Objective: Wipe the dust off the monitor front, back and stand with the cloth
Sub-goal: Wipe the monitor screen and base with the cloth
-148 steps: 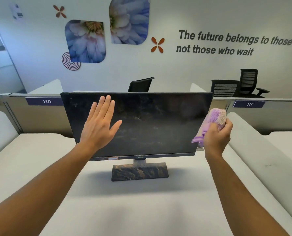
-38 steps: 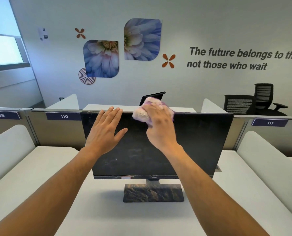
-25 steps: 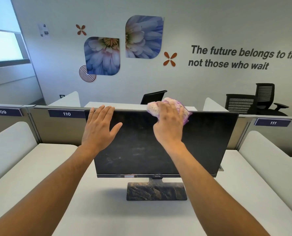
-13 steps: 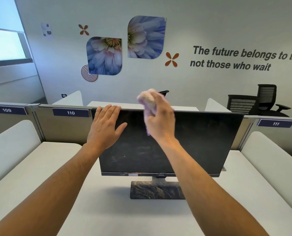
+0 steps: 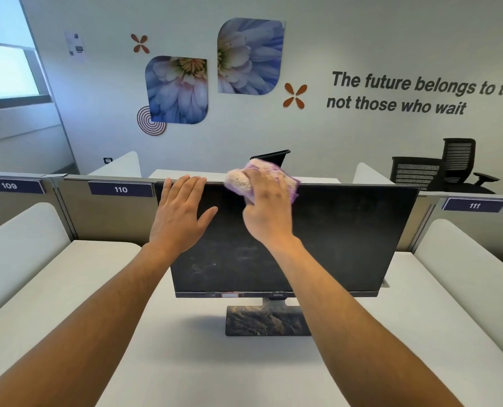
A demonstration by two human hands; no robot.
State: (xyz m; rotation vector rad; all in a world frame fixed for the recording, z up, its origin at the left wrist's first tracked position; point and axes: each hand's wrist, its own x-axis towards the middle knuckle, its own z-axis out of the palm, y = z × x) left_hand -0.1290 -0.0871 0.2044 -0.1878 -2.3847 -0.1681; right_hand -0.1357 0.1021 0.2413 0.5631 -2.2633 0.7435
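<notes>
A black monitor stands on the white desk, its dark screen facing me with dust smears on the lower left. Its dusty rectangular stand sits beneath it. My left hand lies flat with straight fingers against the screen's upper left, fingertips at the top edge. My right hand grips a bunched purple and cream cloth and presses it on the monitor's top edge, just right of my left hand. The monitor's back is hidden.
The white desk has low white dividers left and right. A grey partition with labels 109, 110 and 111 runs behind the monitor. Black office chairs stand by the far wall.
My right hand, raised off the top edge half a second ago, has come back down and holds the cloth on the monitor's top edge. My left hand stays flat on the screen.
</notes>
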